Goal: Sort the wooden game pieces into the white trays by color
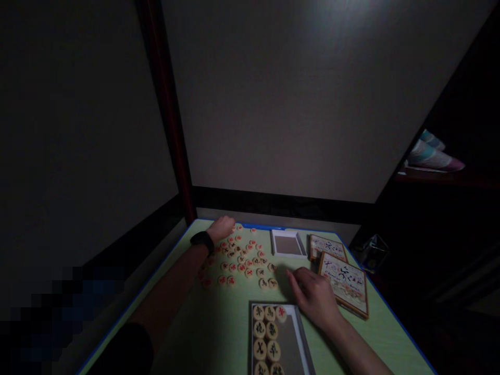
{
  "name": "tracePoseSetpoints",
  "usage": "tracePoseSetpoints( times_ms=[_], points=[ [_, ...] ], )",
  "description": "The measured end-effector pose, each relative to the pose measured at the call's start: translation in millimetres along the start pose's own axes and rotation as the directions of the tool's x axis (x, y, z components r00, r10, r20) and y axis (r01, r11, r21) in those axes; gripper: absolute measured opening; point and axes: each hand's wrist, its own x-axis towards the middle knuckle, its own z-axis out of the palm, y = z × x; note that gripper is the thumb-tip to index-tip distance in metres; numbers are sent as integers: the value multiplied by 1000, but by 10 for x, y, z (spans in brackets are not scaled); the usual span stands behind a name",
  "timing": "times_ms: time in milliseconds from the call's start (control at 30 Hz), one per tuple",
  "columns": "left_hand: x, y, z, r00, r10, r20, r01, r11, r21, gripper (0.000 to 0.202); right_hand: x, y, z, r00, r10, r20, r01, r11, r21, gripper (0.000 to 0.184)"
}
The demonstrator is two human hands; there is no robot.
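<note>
My left hand (222, 228), a dark watch on its wrist, reaches to the table's far left. Its fingers are curled round a Chinese chess piece (233, 229), which shows only in part at the fingertips. Many round wooden pieces with red or black characters, such as a red Chinese chess piece (249, 272), lie scattered beside it. Palm down near the middle right, my right hand (312, 294) rests with its thumb side apart and nothing visible in it. Below it stands an open box (295, 344), partly filled with rows of pieces, mostly black and one red.
A shallow white tray (289, 254) sits at the back of the green table (203, 333). Two patterned flat boxes lie on the right, the nearer box (346, 281) overlapping the farther box (326, 246). A wall (273, 130) rises behind the table.
</note>
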Motion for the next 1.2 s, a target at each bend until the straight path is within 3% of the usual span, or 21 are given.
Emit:
tracePoseSetpoints(
  times_ms=[133, 200, 267, 333, 400, 467, 567, 667, 767, 900, 1033, 1200],
  points=[
    [-42, 67, -69, 998, -11, -54, 8, 998, -56, 14, 1, -19, -10, 999, 36, -4, -36, 998, 59, 44],
    [-100, 191, -137, 994, -1, -106, -10, 995, -103, 15, 14, -45, -19, 992, 126, 4, -125, 977, 171, 45],
    [-194, 405, -213, 985, 30, -171, -57, 986, -158, 21, 45, -75, -27, 960, 278, 45, -276, 896, 349, 46],
    [-336, 692, -277, 963, 82, -257, -142, 964, -225, 23, 90, -100, -30, 890, 439, 124, -427, 706, 566, 46],
    [-522, 1004, -311, 875, 151, -461, -365, 830, -422, 25, 138, -114, -31, 807, 546, 226, -499, 424, 756, 53],
    [-724, 1280, -310, 796, 198, -572, -516, 716, -470, 29, 178, -125, -38, 747, 579, 326, -488, 145, 861, 58],
    [-988, 1547, -252, 739, 259, -622, -609, 652, -451, 22, 204, -149, -61, 716, 539, 444, -434, -153, 888, 49],
    [-1148, 1632, -156, 733, 253, -632, -599, 681, -422, 23, 187, -170, -67, 715, 480, 508, -389, -332, 860, 36],
    [-1206, 1613, -53, 725, 223, -651, -547, 761, -349, 21, 156, -159, -36, 717, 439, 541, -382, -402, 832, 28],
    [-1205, 1537, 58, 689, 198, -697, -523, 801, -290, 13, 142, -109, 4, 712, 430, 556, -393, -413, 822, 25],
    [-1230, 1467, 117, 654, 107, -749, -496, 808, -318, 8, 152, -95, -5, 692, 470, 549, -411, -368, 834, 30],
    [-1329, 1444, 147, 618, 191, -762, -486, 855, -180, 15, 149, -190, -15, 704, 453, 547, -485, -255, 836, 35]
  ],
)
